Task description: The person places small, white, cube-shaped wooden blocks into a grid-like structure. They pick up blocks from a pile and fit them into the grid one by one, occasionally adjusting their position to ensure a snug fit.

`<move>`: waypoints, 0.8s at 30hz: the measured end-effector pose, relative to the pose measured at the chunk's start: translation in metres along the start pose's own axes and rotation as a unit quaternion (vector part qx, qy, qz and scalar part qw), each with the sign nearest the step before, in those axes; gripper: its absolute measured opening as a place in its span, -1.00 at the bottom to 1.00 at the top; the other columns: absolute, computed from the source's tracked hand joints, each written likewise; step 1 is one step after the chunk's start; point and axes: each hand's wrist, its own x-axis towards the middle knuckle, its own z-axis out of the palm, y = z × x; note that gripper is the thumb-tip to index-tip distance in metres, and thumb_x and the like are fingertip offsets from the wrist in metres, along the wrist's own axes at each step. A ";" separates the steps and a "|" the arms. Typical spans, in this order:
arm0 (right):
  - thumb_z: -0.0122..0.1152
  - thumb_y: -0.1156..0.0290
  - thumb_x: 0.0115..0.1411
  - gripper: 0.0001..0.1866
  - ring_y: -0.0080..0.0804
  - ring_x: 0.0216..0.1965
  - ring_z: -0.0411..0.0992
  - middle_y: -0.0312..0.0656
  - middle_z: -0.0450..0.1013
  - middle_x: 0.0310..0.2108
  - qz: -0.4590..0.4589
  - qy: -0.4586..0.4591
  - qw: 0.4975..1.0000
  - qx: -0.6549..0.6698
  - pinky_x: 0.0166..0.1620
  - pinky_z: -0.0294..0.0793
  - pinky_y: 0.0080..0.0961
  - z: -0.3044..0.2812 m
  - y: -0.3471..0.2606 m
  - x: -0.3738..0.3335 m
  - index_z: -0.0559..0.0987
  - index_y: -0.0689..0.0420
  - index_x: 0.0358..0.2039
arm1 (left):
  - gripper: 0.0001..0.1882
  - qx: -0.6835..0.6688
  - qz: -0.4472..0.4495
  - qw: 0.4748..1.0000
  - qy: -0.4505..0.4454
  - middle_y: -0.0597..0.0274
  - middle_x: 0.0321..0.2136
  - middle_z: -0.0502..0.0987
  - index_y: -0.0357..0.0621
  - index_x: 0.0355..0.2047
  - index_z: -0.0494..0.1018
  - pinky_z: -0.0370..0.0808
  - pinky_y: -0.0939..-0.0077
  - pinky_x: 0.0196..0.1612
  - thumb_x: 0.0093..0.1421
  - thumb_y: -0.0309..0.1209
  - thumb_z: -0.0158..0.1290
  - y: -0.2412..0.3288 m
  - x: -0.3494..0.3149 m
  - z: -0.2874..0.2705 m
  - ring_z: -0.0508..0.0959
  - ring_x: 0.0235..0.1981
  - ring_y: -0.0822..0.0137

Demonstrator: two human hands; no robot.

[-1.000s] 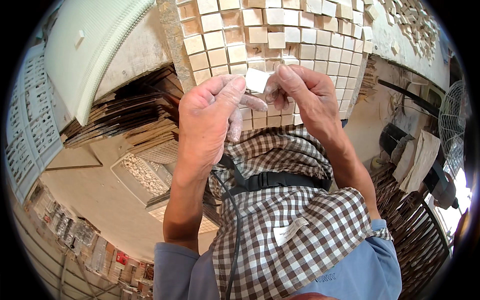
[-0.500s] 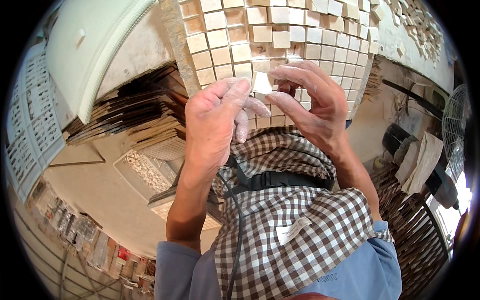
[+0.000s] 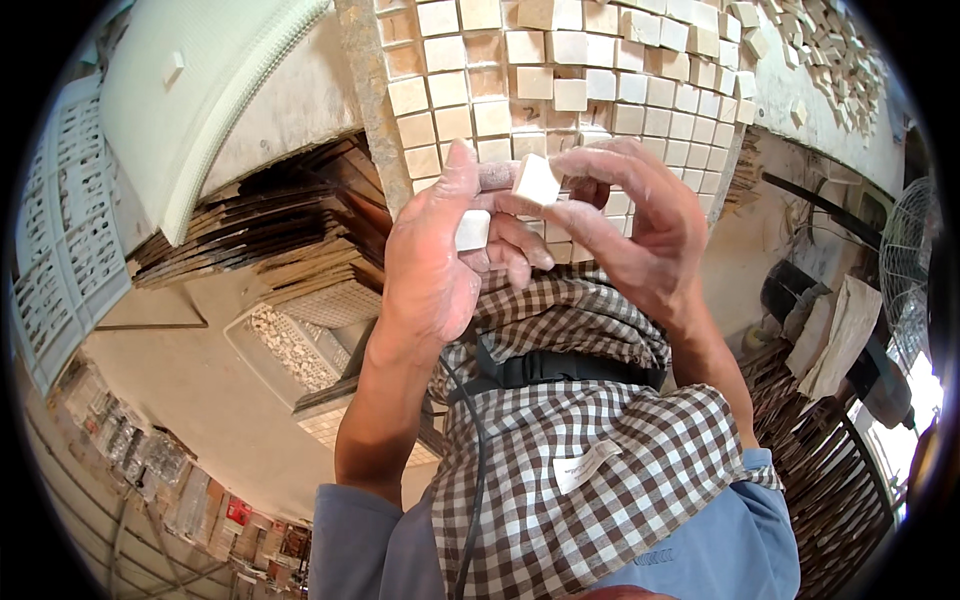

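Above the near part of the tile tray [image 3: 373, 95], the right hand [image 3: 650, 220] pinches a pale tile [image 3: 537, 181] between thumb and fingers; the half-curled left hand [image 3: 430, 250] meets that tile with its fingers and holds a second tile [image 3: 472, 230] against its palm. Dark handwritten marks [image 3: 531, 115] show in bare cells of the tray. Nearer the body than the tray, a white label [image 3: 587, 466] on the checked apron [image 3: 540, 490] bears print too small to read.

The tile grid [image 3: 630, 120] has free tabletop [image 3: 305, 95] on its left, obstructing loose tiles [image 3: 825, 55] on its right, both hands [image 3: 430, 250] above its near part.
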 end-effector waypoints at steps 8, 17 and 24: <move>0.58 0.47 0.08 -0.64 -0.27 -0.27 0.59 -0.15 0.61 -0.27 -0.073 0.032 0.991 -0.103 -0.26 0.60 -0.36 -0.003 -0.007 0.016 0.74 0.07 -0.07 | -0.34 -0.084 -0.044 0.995 -0.028 0.11 -0.31 0.65 -0.43 0.03 0.56 0.53 0.48 -0.40 0.61 0.03 -0.23 0.003 0.006 0.005 0.64 -0.41 0.31; 0.47 0.41 0.17 -0.74 -0.16 -0.16 0.56 -0.16 0.58 -0.23 -0.049 0.080 0.949 -0.302 -0.09 0.58 -0.24 -0.012 0.033 0.065 0.72 0.16 -0.12 | -0.67 0.087 0.054 0.994 0.047 0.44 -0.53 0.50 -0.31 0.00 0.62 0.30 0.67 -0.53 0.50 -0.26 0.09 0.028 0.014 0.023 0.45 -0.54 0.59; 0.44 0.39 0.25 -0.77 -0.28 -0.18 0.59 -0.18 0.59 -0.22 -0.013 0.051 0.976 -0.212 -0.12 0.59 -0.36 -0.016 0.030 0.059 0.71 0.16 -0.11 | -0.74 0.159 0.084 0.982 0.054 0.52 -0.50 0.46 -0.25 0.03 0.63 0.26 0.73 -0.49 0.46 -0.36 0.15 0.024 0.022 0.025 0.36 -0.52 0.68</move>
